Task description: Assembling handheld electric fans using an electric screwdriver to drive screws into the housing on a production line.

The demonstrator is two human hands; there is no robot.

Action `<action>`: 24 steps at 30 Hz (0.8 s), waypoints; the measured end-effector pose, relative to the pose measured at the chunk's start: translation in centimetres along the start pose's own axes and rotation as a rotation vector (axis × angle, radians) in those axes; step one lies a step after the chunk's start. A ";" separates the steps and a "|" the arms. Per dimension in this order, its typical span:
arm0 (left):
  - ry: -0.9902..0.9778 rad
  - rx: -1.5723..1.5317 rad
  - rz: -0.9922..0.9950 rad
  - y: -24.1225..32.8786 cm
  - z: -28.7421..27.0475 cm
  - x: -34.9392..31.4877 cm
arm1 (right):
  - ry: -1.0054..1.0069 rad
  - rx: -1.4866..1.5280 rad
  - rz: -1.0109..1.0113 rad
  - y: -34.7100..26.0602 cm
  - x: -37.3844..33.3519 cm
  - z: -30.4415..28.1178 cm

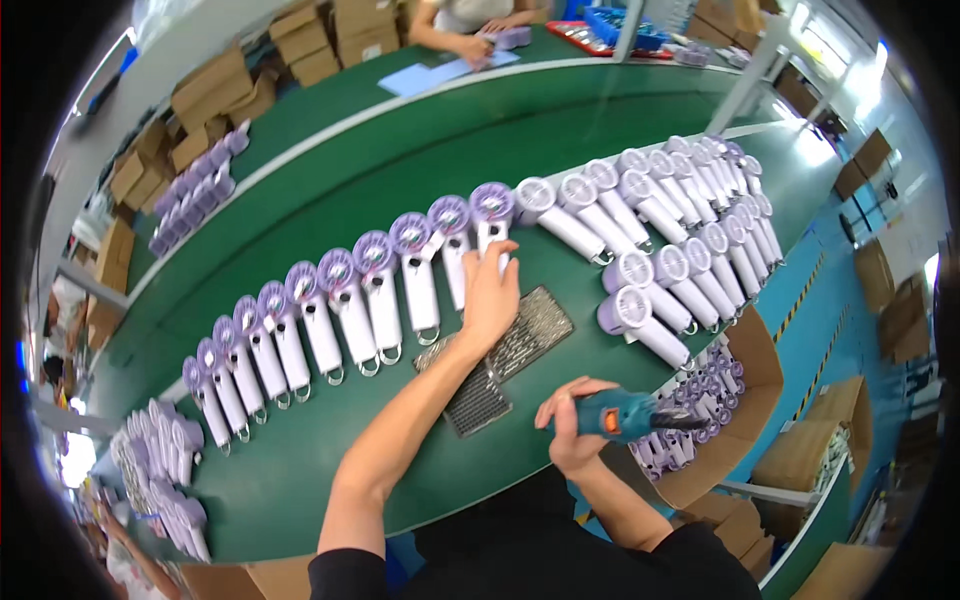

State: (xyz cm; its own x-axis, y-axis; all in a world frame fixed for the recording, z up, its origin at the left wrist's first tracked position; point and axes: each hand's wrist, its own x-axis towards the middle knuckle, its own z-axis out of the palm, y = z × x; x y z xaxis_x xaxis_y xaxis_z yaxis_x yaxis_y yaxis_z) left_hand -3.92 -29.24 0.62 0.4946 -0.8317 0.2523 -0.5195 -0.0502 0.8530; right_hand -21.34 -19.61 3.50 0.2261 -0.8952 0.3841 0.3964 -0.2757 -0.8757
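Observation:
My left hand (490, 302) reaches forward over the green bench and has its fingers around the white handle of a handheld fan (492, 204), the rightmost of a long row. The fan has a round purple head and lies with its handle toward me. Close to my body, my right hand (572, 428) is wrapped round a teal cordless screwdriver (618, 414), its dark nose turned to the right. Between my hands lie two dark gridded trays (540, 328) with small metal parts, too small to name. My left wrist partly covers them.
More purple-and-white fans (640, 270) crowd the right side of the bench; another pile (160, 450) sits at the left end. An open cardboard box (755, 400) with purple parts stands below the right edge. Across the green conveyor (620, 105), another person's hands (480, 48) work.

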 end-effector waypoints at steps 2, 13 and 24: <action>0.085 0.078 0.140 -2.0 1.2 0.7 | -0.009 -0.014 -0.028 1.0 -0.9 -0.3; -0.025 0.265 0.213 -3.3 2.8 1.6 | 0.030 -0.526 -0.261 2.4 -1.2 -0.9; -0.138 0.334 0.193 -5.0 2.1 3.5 | -0.004 -0.280 -0.200 1.8 -0.5 -0.6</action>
State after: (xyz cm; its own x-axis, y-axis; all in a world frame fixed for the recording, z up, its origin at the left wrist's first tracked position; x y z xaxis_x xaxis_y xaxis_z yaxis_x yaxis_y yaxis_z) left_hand -1.03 -33.07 -3.70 0.2793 -0.9088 0.3099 -0.8026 -0.0439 0.5949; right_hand -21.24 -19.88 1.58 0.1723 -0.8124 0.5570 0.1734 -0.5316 -0.8290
